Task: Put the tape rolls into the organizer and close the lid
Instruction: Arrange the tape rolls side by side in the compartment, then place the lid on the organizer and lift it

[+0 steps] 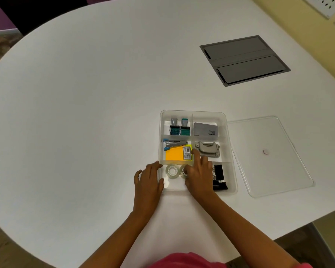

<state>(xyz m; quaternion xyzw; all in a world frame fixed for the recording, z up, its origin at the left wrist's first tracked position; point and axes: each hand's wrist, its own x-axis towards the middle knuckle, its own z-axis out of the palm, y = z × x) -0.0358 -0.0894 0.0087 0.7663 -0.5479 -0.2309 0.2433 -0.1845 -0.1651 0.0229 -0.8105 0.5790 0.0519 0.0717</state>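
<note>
The second tape roll (182, 170) is being pinched by the right hand (198, 174) and should be seated flat beside the first roll (172, 171), while the organizer (229, 151) is being steadied by the spread left hand (149, 180).

A big white table (85, 113) with rounded edges fills most of the room here, and a grey hatch (245, 60) with two flaps is set flush into its far right part. Behind it the wall (0, 14) is purple at the left and pale yellow at the right, where white sockets (321, 4) sit. Brownish carpet (0, 41) shows at the edges.
</note>
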